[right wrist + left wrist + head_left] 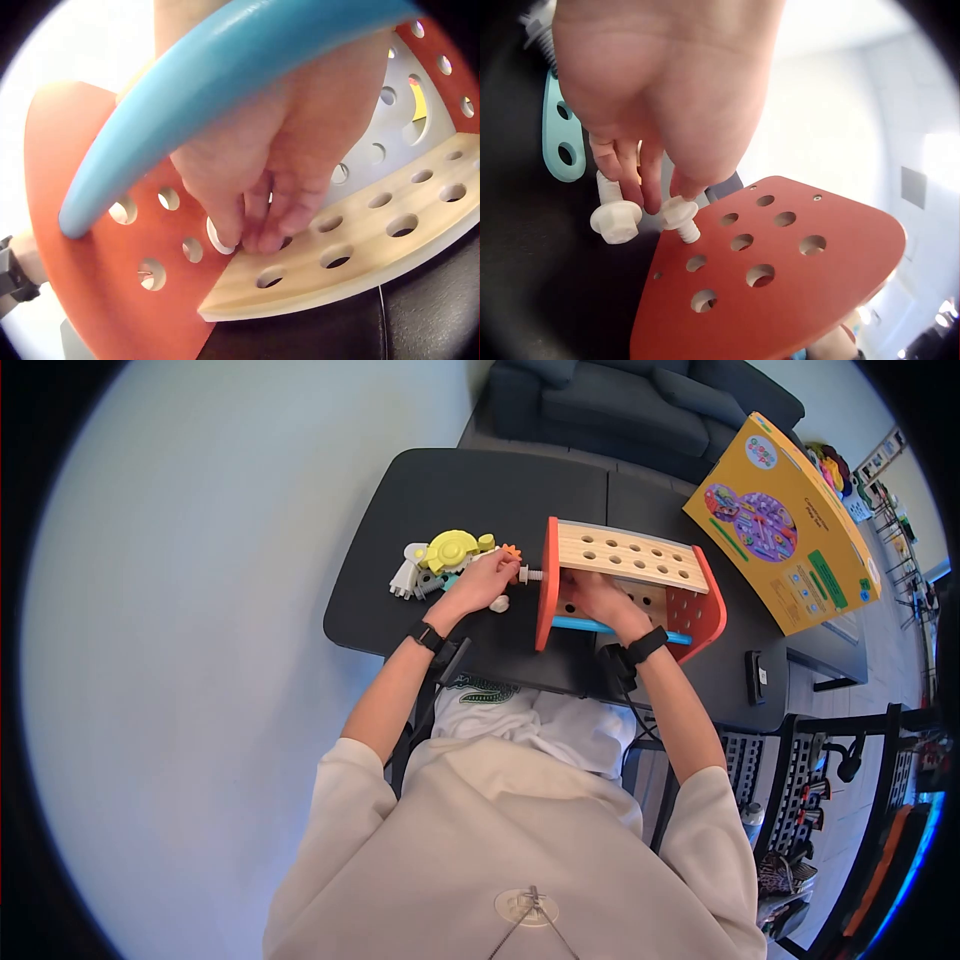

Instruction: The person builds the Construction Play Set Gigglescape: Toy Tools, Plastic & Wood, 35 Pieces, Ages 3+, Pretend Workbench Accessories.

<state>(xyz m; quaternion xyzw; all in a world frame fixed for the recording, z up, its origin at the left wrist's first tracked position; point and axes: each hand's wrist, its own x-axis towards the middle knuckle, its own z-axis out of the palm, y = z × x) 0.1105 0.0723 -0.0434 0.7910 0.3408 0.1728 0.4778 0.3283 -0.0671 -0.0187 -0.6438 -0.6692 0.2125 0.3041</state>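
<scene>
My left hand (484, 582) pinches the head of a white plastic bolt (681, 216) between thumb and fingers. The bolt's threaded end sits at a hole in the red side panel (787, 262) of a toy toolbox. A second white bolt (616, 219) lies on the table just under the left fingertips. Inside the toolbox my right hand (277, 165) reaches under the blue handle bar (187, 90). Its thumb and fingers hold a white ring-shaped nut (216, 238) at the inner face of the red panel, near the wooden board (360, 232); the fingers partly hide it.
Left of the toolbox lies a pile of toy parts with a yellow-green toothed disc (452, 550), an orange gear (512, 551) and a teal strip (561, 135). A large yellow box (785, 525) stands at the right. A small black device (755, 678) lies near the right edge.
</scene>
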